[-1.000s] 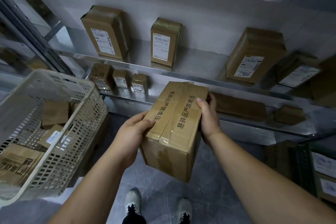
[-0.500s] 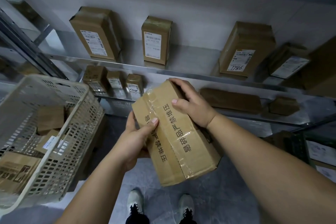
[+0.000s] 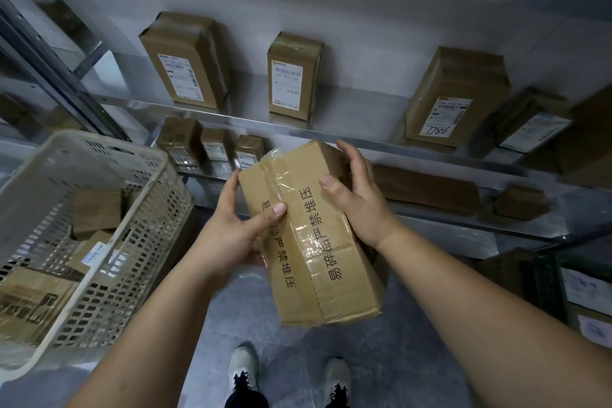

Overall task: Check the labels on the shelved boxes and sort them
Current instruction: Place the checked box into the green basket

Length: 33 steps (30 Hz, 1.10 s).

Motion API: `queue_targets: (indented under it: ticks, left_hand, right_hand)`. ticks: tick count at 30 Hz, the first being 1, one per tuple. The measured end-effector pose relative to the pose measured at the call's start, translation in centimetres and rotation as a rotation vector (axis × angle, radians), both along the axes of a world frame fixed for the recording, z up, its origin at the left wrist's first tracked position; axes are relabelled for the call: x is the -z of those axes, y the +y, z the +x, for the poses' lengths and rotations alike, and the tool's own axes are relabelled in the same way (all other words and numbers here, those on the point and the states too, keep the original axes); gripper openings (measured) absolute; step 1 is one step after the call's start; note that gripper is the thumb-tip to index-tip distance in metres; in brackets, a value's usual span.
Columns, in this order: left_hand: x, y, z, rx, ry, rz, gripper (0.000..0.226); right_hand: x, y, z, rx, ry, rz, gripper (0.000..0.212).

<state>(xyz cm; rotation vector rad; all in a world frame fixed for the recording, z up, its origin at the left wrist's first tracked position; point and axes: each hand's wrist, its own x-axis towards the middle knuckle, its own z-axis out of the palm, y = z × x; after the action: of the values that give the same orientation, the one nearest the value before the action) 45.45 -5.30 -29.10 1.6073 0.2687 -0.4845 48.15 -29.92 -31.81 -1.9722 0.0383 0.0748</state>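
We see a long brown cardboard box [image 3: 311,235], sealed with glossy clear tape and printed with black characters, held in the air in front of the grey metal shelves [image 3: 231,116] and above the grey floor [image 3: 231,318]. The left hand [image 3: 238,228] grips its left long edge, thumb laid over the tape on the top face, fingers along the side. The right hand [image 3: 357,199] clasps the far right corner, fingers curled over the end, thumb on top. The box is tilted, its near end low toward the pale shoes [image 3: 243,364] and its far end up by the lower shelf's front lip.

To the left, an off-white perforated plastic basket [image 3: 132,258] holding cardboard parcels stands apart from the box. The left forearm passes through the gap between them. On the upper shelf, three upright labelled cartons [image 3: 293,73] stand well apart with bare metal between them. The rightmost carton [image 3: 457,93] bears handwritten digits on its white label. Three small labelled boxes [image 3: 215,146] sit close together on the lower shelf, just behind the held box's far left corner. A flat brown parcel [image 3: 430,189] lies to the right of the right hand.

The held box's cardboard is matt and creased at the near end, and its tape is wrinkled and shiny.
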Motion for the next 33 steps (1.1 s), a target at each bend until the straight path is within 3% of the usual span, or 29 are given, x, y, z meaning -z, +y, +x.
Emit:
queue_targets:
  ticks: [3,5,8,16,20,21,27,30,33]
  left_hand:
    - [-0.1,-0.1,0.8,-0.029,-0.071,0.111,0.118]
    - [-0.4,-0.6,1.3,-0.035,-0.113,0.196,0.114]
    - [-0.5,-1.7,1.7,0.004,-0.113,0.265,0.082]
    - [-0.1,-2.0,3.3,0.065,-0.176,0.436,0.046]
    - [-0.6,-1.1,4.4,0.172,-0.170,0.373,0.049]
    - [-0.7,-1.0,4.4,0.198,-0.163,0.357,0.050]
    - [-1.1,-0.9,4.5,0.372,-0.151,0.318,0.056]
    - [-1.2,-0.7,4.7,0.397,-0.114,0.304,0.054]
    - [-1.1,-0.5,4.7,0.379,-0.104,0.291,0.053]
  right_hand:
    - [1.0,0.0,-0.4,-0.024,0.046,0.021,0.102]
    - [1.5,0.0,-0.5,0.000,0.118,0.152,0.102]
    - [1.7,-0.2,-0.4,0.098,0.179,0.282,0.094]
    - [1.3,-0.4,-0.7,0.361,0.304,0.408,0.074]
    - [1.0,-1.4,-0.9,0.401,0.468,0.537,0.112]
    - [1.1,-1.6,-1.0,0.388,0.500,0.551,0.113]
    - [2.1,-2.5,-1.7,0.441,0.595,0.637,0.083]
    - [2.4,-2.7,-1.8,0.464,0.618,0.654,0.060]
    - [2.4,-2.6,-1.7,0.462,0.603,0.659,0.052]
